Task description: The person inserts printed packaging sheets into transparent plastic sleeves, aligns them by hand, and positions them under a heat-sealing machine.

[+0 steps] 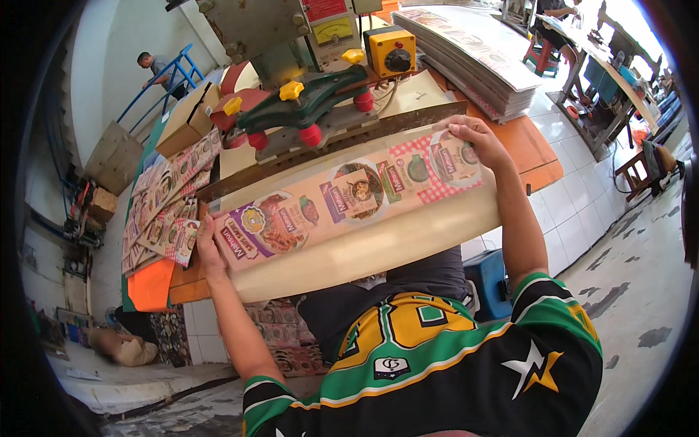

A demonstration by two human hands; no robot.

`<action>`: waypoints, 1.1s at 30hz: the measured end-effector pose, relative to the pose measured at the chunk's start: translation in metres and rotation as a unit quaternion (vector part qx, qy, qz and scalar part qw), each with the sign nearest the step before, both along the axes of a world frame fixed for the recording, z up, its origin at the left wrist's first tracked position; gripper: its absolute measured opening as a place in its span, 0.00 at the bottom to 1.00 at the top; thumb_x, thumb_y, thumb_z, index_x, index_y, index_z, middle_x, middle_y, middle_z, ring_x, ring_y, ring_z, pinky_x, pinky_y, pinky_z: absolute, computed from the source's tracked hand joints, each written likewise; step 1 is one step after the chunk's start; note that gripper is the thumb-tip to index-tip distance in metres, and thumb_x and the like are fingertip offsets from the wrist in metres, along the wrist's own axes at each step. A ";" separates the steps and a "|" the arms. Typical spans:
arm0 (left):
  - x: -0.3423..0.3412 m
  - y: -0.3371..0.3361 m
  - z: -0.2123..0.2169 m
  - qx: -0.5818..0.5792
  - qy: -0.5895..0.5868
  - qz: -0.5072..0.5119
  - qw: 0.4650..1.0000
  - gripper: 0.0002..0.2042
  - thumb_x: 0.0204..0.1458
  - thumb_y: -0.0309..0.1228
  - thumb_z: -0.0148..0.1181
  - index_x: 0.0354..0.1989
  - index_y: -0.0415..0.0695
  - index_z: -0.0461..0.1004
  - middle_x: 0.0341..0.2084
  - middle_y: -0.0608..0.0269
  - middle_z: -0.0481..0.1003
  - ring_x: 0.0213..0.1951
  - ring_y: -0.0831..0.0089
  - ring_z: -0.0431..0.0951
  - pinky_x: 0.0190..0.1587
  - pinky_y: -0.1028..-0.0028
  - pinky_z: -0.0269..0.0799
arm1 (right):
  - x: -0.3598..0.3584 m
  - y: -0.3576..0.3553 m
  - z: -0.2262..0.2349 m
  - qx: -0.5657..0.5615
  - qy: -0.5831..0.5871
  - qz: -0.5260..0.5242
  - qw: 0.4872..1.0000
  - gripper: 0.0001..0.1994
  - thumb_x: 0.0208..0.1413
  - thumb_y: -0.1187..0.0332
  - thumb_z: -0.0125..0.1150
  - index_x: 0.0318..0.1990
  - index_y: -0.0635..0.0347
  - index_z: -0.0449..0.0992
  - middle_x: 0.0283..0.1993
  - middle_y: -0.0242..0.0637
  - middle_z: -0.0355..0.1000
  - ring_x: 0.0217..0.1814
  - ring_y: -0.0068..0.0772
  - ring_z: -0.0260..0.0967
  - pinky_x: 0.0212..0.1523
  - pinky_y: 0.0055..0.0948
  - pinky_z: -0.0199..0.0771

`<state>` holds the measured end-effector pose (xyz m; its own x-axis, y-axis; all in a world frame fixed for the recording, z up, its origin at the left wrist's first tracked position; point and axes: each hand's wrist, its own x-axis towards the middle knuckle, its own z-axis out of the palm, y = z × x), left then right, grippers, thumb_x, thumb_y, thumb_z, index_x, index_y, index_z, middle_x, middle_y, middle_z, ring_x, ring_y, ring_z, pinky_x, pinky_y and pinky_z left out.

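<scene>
A long printed strip with pictures of food bowls lies slantwise on a wide, yellowish translucent sheet. Gripping its left end is my left hand, closed at the edge. At the upper right corner my right hand pinches the other end, its thumb and fingers partly curled over the edge. Strip and sheet stretch between both hands above my lap, next to the long metal bar of a press. Over that bar sits a dark green clamp plate with yellow knobs and red feet.
A pile of printed pieces and an orange sheet lie at left on the table. A cardboard box stands behind them. At right are a yellow control box and a stack of printed boards. Other people are farther off.
</scene>
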<state>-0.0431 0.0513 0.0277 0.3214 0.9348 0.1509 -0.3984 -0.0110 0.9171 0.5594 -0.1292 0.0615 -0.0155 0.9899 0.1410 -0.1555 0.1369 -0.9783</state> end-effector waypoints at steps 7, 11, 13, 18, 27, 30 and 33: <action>-0.019 0.001 0.004 0.172 0.055 0.055 0.982 0.22 0.64 0.42 0.61 0.55 0.34 0.77 0.51 0.51 0.80 0.50 0.62 0.82 0.56 0.66 0.75 | 0.020 -0.026 0.008 0.115 -0.260 -0.148 0.947 0.13 0.66 0.60 0.63 0.38 0.61 0.81 0.36 0.22 0.73 0.33 0.11 0.65 0.29 0.14 0.61; -0.033 -0.013 0.004 0.212 0.126 0.029 0.969 0.24 0.59 0.43 0.67 0.53 0.34 0.79 0.47 0.53 0.81 0.50 0.64 0.82 0.56 0.64 0.75 | 0.023 -0.051 0.004 0.057 -0.245 -0.117 0.961 0.09 0.65 0.66 0.63 0.38 0.64 0.80 0.41 0.25 0.74 0.31 0.13 0.66 0.28 0.16 0.66; -0.033 -0.019 0.000 0.195 0.179 0.021 0.964 0.24 0.57 0.42 0.69 0.52 0.34 0.79 0.44 0.55 0.82 0.47 0.66 0.83 0.54 0.66 0.76 | 0.023 -0.057 -0.006 -0.031 -0.268 -0.123 0.955 0.06 0.65 0.71 0.61 0.41 0.66 0.79 0.40 0.27 0.75 0.32 0.15 0.69 0.32 0.19 0.73; -0.034 -0.027 -0.025 0.149 0.297 0.046 0.942 0.17 0.56 0.38 0.72 0.42 0.34 0.82 0.34 0.67 0.82 0.33 0.83 0.77 0.37 0.81 0.71 | 0.012 -0.065 -0.026 -0.048 -0.226 -0.141 0.963 0.09 0.64 0.67 0.64 0.43 0.66 0.81 0.34 0.27 0.77 0.34 0.16 0.71 0.36 0.22 0.73; 0.011 -0.044 -0.001 0.043 0.307 0.108 0.945 0.26 0.63 0.32 0.64 0.65 0.35 0.63 0.27 0.68 0.78 0.28 0.87 0.71 0.29 0.83 0.63 | -0.019 -0.064 -0.023 -0.084 -0.278 -0.266 0.919 0.24 0.61 0.62 0.68 0.63 0.56 0.72 0.22 0.30 0.71 0.24 0.18 0.65 0.28 0.27 0.65; 0.025 -0.054 0.018 0.080 0.410 0.116 0.901 0.25 0.64 0.32 0.61 0.67 0.39 0.65 0.27 0.67 0.77 0.28 0.86 0.72 0.30 0.81 0.64 | -0.033 -0.061 -0.013 -0.098 -0.392 -0.281 0.870 0.23 0.61 0.60 0.66 0.63 0.50 0.73 0.23 0.34 0.71 0.24 0.22 0.65 0.30 0.30 0.65; 0.038 -0.054 0.027 0.107 0.488 0.120 0.858 0.21 0.64 0.33 0.60 0.65 0.45 0.70 0.25 0.67 0.76 0.27 0.86 0.71 0.30 0.79 0.65 | -0.035 -0.053 -0.014 -0.113 -0.484 -0.293 0.817 0.18 0.64 0.56 0.61 0.59 0.46 0.78 0.31 0.40 0.78 0.33 0.37 0.75 0.38 0.38 0.71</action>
